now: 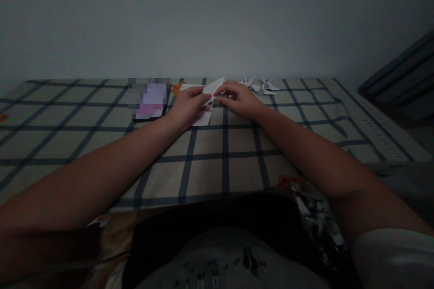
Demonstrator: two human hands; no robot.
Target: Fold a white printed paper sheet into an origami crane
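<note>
A small folded white paper (214, 86) is held up between both hands at the middle of the table. My left hand (190, 104) is closed on its left side, thumb on top. From the right, my right hand (235, 97) pinches the paper's lower corner between thumb and fingertips. Beneath the left hand lies a flat white sheet (205, 118), partly covered by that hand. Two folded white paper pieces with pointed tips, one (266, 86) in front and another (249, 82) just left of it, rest behind the right hand.
A phone (151, 101) with a blurred screen lies left of the left hand. The checked cloth (206, 171) covers the table, which meets a plain wall (217, 18). Dark striped fabric (407, 72) is at the far right.
</note>
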